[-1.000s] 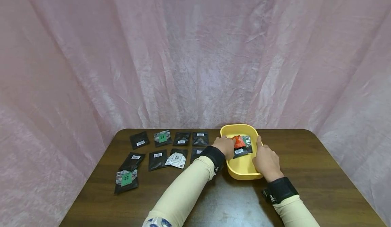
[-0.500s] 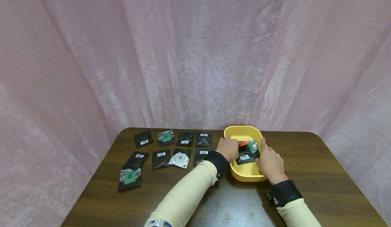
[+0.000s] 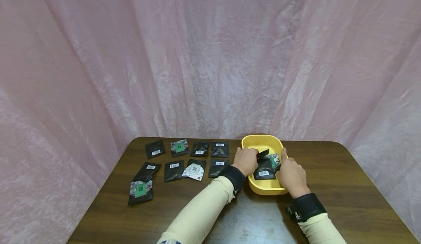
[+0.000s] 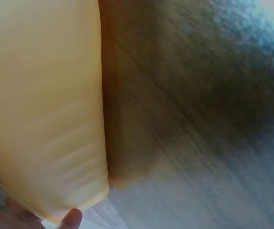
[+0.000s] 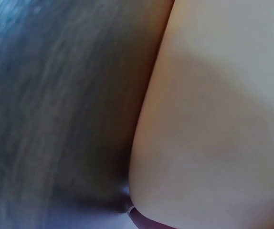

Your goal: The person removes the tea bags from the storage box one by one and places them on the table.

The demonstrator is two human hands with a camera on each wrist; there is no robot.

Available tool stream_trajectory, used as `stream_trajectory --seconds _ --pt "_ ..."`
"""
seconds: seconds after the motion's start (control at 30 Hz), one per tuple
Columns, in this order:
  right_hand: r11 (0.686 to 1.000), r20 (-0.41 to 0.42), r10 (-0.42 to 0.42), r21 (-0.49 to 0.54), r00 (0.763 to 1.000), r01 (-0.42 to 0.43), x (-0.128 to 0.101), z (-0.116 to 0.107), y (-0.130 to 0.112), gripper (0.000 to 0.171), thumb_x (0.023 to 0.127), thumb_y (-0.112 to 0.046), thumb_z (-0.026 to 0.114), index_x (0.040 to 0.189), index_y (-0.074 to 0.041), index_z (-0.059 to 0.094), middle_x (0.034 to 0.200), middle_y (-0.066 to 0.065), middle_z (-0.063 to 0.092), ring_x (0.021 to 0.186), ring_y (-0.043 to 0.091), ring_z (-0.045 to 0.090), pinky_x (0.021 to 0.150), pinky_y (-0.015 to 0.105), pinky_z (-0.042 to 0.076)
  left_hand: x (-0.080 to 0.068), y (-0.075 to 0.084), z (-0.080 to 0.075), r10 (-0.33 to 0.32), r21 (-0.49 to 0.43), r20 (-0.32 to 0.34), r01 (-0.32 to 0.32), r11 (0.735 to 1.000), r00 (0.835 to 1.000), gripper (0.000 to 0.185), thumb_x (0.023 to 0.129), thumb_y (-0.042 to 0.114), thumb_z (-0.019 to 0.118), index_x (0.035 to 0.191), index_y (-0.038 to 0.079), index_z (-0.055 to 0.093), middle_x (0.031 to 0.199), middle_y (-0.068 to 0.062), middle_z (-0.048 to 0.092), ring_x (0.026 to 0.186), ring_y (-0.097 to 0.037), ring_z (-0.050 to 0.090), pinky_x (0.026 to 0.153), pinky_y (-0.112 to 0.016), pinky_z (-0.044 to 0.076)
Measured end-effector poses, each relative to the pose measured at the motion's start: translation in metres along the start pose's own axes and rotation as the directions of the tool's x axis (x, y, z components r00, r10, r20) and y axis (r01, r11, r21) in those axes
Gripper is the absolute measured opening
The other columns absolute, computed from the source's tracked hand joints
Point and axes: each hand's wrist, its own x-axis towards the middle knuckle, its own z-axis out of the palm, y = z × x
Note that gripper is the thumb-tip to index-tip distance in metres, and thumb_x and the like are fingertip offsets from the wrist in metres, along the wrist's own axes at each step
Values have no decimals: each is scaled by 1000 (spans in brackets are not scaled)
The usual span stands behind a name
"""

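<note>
In the head view a yellow plastic tub (image 3: 262, 189) sits at the table's back, right of centre. My left hand (image 3: 245, 160) grips its left rim. In the left wrist view a fingertip (image 4: 71, 219) shows outside the wall, with more of the hand over the rim. The right hand (image 3: 291, 174) holds the opposite rim, its index finger lying forward along it. Inside the tub are a black sachet (image 3: 264, 170) with a barcode, a green-labelled sachet (image 3: 273, 160) and a black strip-like edge (image 3: 262, 153) sticking up by the left fingers. The right wrist view shows mostly tub wall.
Several flat sachets lie left of the tub, among them a black one (image 3: 219, 150), a white-fronted one (image 3: 194, 169) and a green-labelled one (image 3: 141, 192). They rest on a brown wooden table (image 3: 348, 200). A pink curtain (image 3: 210, 61) hangs behind.
Sachets in the tub have shifted; the orange-red one seen before is out of sight, and a black edge now sticks up. The left hand's finger has drawn back from the sachets to the rim.
</note>
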Motion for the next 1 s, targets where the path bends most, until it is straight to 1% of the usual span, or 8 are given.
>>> stream_trajectory --seconds 0.17,0.23,0.33,0.43,0.53,0.67,0.8,1.0 --pt "1000 1 -4 -4 1000 4 2 0 1 95 87 -12 70 166 7 21 107 35 67 82 47 69 68 60 56 -1 -1 1 -3 7 -70 3 1000 998 10 99 23 71 107 26 76 91 11 79 83 -12 71 82 -33 37" --pt "1000 2 -6 -5 1000 6 2 0 1 94 87 -12 70 165 7 21 105 34 67 81 47 69 67 60 55 -2 -1 3 -2 19 -101 4 1000 995 8 101 24 70 105 26 76 89 11 78 81 -11 71 80 -32 37" --pt "1000 6 -8 -6 1000 8 2 0 1 94 87 -12 70 166 7 21 106 34 67 81 47 69 68 60 56 -3 -1 4 -1 32 -129 6 999 992 6 101 26 69 104 26 75 87 11 78 79 -10 70 80 -31 36" --pt "1000 10 -6 -6 1000 6 1 0 1 94 87 -12 70 166 7 20 107 35 66 81 47 69 68 60 56 -5 0 3 3 50 -132 4 999 991 6 101 27 70 104 25 74 87 11 77 80 -10 70 81 -32 37" --pt "1000 16 0 -5 1000 0 1 0 1 95 88 -12 70 166 7 19 108 35 66 80 46 69 69 60 56 -7 2 -1 4 62 -127 4 998 992 10 99 27 71 108 24 73 90 9 78 83 -11 72 84 -34 39" --pt "1000 23 5 -7 1000 -5 1 0 1 95 88 -12 71 166 7 19 108 34 66 79 43 68 67 59 55 -7 2 0 4 65 -136 5 998 991 17 97 26 72 115 24 74 94 8 80 87 -12 73 87 -35 40" --pt "1000 23 3 -6 1000 -3 1 0 1 95 88 -12 70 167 7 19 107 34 66 77 42 67 66 57 55 -6 0 2 8 63 -160 2 998 987 18 97 25 72 115 24 73 96 8 80 90 -13 75 87 -36 41" --pt "1000 28 7 -3 1000 -7 1 -1 0 95 89 -12 70 167 6 19 109 34 66 78 42 67 66 57 54 -9 0 0 9 35 -187 -2 999 982 10 99 23 71 108 21 74 96 6 80 93 -14 74 88 -37 41"
